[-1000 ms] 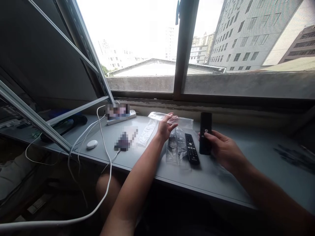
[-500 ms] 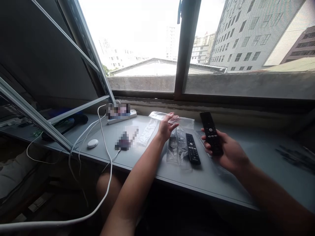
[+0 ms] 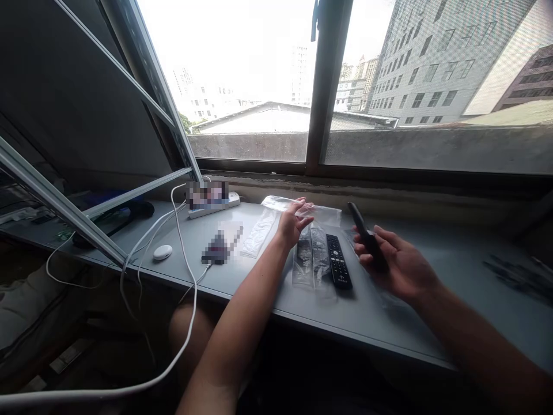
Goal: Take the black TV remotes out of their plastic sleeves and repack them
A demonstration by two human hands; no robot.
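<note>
Person's right hand (image 3: 404, 264) grips a tilted black remote (image 3: 358, 221); left hand (image 3: 294, 225) open, empty, near clear bags (image 3: 327, 217); second remote (image 3: 339, 263) lies on counter (image 3: 458, 262).

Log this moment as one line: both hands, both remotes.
right hand: holds remote, tilted | left hand: open, near clear bag, contact unclear | second remote: lies on desk, between hands

The one view looks from the person's head, facing forward and tilted down across a flat grey tabletop (image 3: 458, 251) toward a wide, dark-framed glass window (image 3: 320, 115). It sits close above, so the bare forearms (image 3: 253, 291) loom large in the lower part, while the bare left hand (image 3: 292, 223) and right hand (image 3: 406, 265) lie farther out.
</note>
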